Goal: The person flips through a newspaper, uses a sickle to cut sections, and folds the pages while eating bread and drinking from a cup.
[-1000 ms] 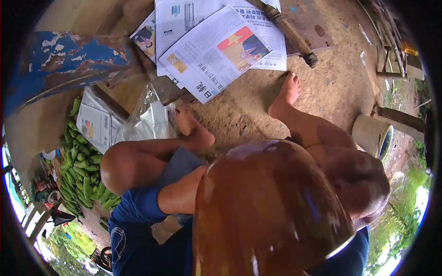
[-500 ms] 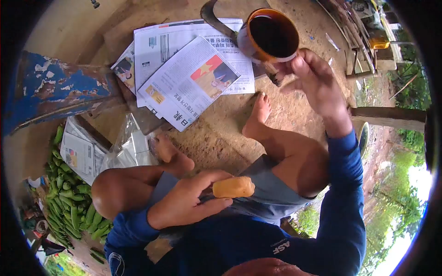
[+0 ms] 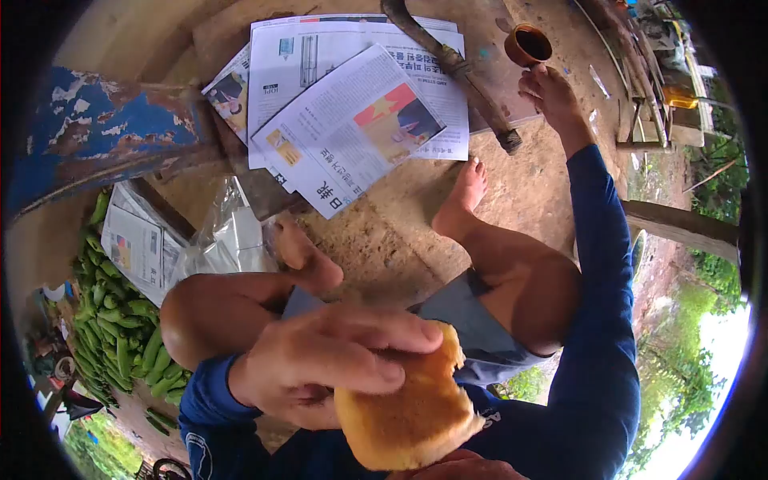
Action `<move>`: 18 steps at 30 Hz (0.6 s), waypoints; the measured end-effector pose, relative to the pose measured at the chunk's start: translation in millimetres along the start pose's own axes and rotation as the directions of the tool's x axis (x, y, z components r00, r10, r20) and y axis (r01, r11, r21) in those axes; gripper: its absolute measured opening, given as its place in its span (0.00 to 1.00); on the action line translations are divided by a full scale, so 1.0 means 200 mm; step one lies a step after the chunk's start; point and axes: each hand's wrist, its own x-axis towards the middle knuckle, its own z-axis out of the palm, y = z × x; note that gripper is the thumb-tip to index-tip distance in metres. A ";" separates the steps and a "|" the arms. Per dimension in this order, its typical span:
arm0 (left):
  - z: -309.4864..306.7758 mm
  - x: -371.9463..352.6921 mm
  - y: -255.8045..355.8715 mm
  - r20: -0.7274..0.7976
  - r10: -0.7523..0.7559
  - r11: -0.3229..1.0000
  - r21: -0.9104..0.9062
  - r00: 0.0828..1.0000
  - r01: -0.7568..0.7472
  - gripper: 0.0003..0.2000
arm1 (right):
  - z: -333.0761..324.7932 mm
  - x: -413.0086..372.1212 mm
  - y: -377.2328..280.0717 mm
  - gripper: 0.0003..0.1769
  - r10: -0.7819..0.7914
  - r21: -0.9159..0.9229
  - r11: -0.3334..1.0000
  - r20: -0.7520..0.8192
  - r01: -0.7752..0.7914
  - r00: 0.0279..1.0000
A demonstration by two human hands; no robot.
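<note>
A bitten piece of bread [image 3: 408,408] is gripped between the fingers of the left hand [image 3: 320,368], close to the camera. A cup of dark liquid [image 3: 528,46] is held in the fingers of the outstretched right hand [image 3: 552,94], beside the wooden-handled tool [image 3: 460,72] that is laid across the newspapers [image 3: 328,128].

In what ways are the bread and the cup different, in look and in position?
The bread is golden with a ragged edge; the cup is brown with a smooth, round rim. The left hand holds the bread close; the right hand holds the cup at arm's length. Each is held in one hand.
</note>
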 end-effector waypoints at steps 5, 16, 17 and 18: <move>-0.01 0.04 -0.03 0.044 0.196 0.977 0.071 0.980 -0.199 0.22 | -0.06 0.03 0.14 0.17 0.020 0.116 0.993 0.004 -0.020 1.000; 0.28 0.10 -0.07 -0.338 0.262 0.958 -0.019 0.904 -0.285 0.19 | -0.15 0.08 0.31 0.21 0.029 0.154 0.987 0.104 -0.045 0.994; 0.28 0.10 -0.07 -0.341 0.291 0.950 -0.006 0.894 -0.312 0.19 | -0.17 0.09 0.35 0.21 0.008 0.147 0.989 0.137 -0.028 0.991; 0.28 0.11 -0.08 -0.346 0.318 0.940 -0.002 0.883 -0.340 0.19 | -0.17 0.08 0.37 0.20 0.032 0.148 0.988 0.137 -0.052 0.990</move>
